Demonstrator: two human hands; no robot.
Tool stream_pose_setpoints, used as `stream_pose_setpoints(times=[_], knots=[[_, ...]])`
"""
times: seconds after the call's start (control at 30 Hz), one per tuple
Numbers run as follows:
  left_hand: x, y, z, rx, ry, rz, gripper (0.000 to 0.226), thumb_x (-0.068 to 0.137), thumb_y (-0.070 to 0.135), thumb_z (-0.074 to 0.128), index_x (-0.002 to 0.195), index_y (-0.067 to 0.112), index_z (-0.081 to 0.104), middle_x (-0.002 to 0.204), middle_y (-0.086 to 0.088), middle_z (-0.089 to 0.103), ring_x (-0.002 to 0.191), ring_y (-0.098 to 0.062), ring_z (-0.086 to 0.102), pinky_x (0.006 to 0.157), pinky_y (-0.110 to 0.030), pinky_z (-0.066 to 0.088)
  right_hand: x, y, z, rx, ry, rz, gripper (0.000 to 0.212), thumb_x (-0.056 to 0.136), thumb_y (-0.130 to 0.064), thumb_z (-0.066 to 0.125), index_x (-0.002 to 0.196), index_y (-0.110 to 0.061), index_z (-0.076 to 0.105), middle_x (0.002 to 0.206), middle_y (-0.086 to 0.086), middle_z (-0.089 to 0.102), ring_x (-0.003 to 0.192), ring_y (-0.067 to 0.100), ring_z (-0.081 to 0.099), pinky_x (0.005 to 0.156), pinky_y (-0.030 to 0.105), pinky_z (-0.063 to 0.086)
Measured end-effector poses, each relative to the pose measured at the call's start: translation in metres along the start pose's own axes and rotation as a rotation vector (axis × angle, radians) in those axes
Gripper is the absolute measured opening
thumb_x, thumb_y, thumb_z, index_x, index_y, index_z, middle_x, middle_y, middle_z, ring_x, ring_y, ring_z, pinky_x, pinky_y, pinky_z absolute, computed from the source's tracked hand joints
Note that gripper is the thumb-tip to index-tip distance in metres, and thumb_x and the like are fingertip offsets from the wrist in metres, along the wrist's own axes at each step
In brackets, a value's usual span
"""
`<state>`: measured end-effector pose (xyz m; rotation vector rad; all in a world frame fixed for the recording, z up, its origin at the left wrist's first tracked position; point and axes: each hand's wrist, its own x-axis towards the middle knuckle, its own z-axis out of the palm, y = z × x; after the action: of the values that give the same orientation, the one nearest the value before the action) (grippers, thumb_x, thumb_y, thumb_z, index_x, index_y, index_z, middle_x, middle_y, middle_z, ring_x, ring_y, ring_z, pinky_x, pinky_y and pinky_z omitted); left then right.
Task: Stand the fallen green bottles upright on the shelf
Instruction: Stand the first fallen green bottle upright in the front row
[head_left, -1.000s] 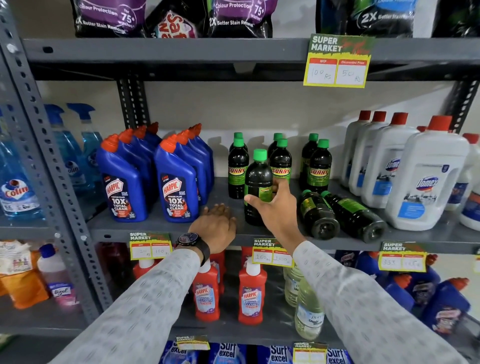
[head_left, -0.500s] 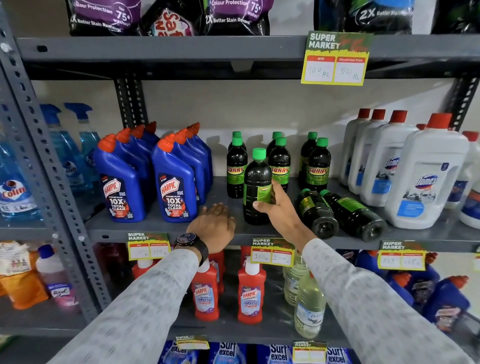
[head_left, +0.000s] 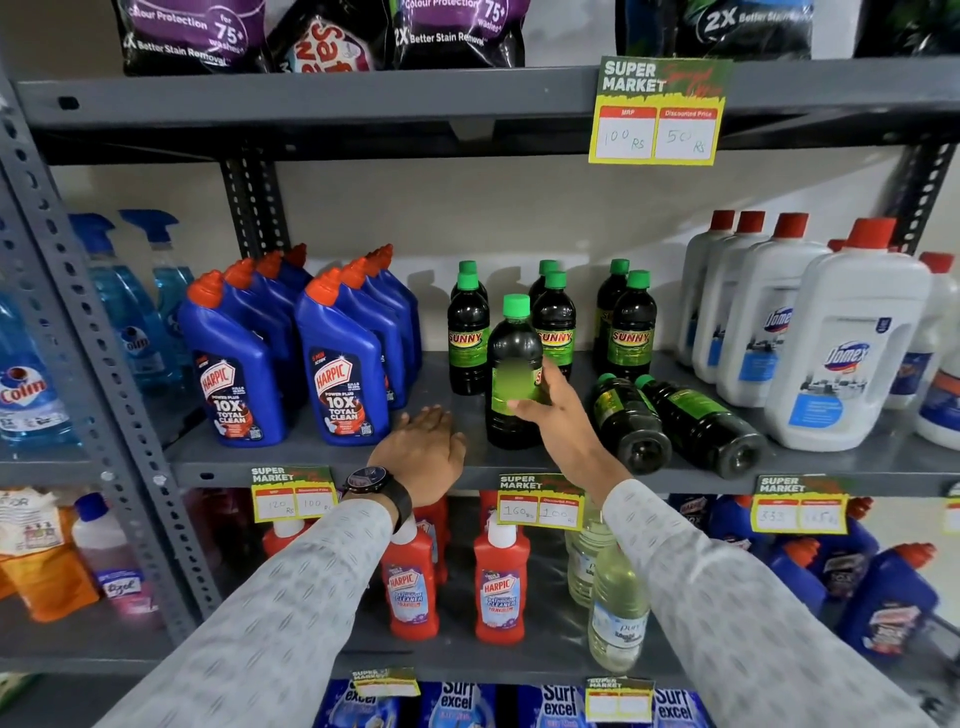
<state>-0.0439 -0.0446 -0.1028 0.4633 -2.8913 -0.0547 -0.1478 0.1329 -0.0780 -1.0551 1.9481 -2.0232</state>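
Head view: on the grey metal shelf (head_left: 322, 462) I log one upright green bottle (head_left: 514, 371), dark glossy plastic, round cap. My right hand (head_left: 553, 410) curls loosely around its label. My left hand (head_left: 423, 449) rests flat, fingers released. Two fallen green bottles (head_left: 675, 423) lie just right, bases outward.

bottles (head_left: 514, 374): dark, green caps/labels | Harpic (head_left: 340, 374): blue, orange caps | shelf (head_left: 311, 462): grey | sleeves (head_left: 291, 623): pale grey, patterned
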Motion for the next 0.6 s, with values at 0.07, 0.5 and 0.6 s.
stream_pose_setpoints(times=[0.07, 0.5, 0.6], knots=[[-0.0002, 0.0004, 0.0000, -0.002, 0.005, -0.002, 0.062, 0.104, 0.038, 0.020, 0.157, 0.007, 0.028, 0.167, -0.012, 0.025, 0.155, -0.023, 0.022, 0.126, -0.042, 0.013, 0.0020, 0.0012, -0.0021, -0.010, 0.006, 0.013, 0.063, 0.092, 0.004, 0.070, 0.148, -0.017, 0.050, 0.130, 0.004, 0.070, 0.120, 0.017, 0.067, 0.111, 0.038, 0.049], [0.0016, -0.0014, 0.0017, -0.019, -0.003, -0.007, 0.063, 0.104, 0.041, 0.020, 0.158, 0.009, 0.026, 0.167, -0.010, 0.023, 0.155, -0.021, 0.020, 0.127, -0.042, 0.013, 0.0015, 0.0054, -0.0012, 0.003, 0.004, 0.011, 0.072, 0.092, 0.004, 0.073, 0.154, -0.014, 0.042, 0.138, 0.005, 0.066, 0.128, 0.018, 0.063, 0.114, 0.048, 0.047], [0.0017, -0.0020, 0.0017, -0.015, -0.004, -0.007, 0.064, 0.104, 0.041, 0.020, 0.158, 0.009, 0.026, 0.167, -0.011, 0.024, 0.155, -0.022, 0.020, 0.127, -0.042, 0.013, 0.0015, 0.0062, 0.0005, -0.053, 0.046, 0.001, 0.074, 0.085, -0.003, 0.083, 0.148, -0.016, 0.047, 0.130, 0.002, 0.070, 0.120, 0.016, 0.067, 0.108, 0.046, 0.052]])
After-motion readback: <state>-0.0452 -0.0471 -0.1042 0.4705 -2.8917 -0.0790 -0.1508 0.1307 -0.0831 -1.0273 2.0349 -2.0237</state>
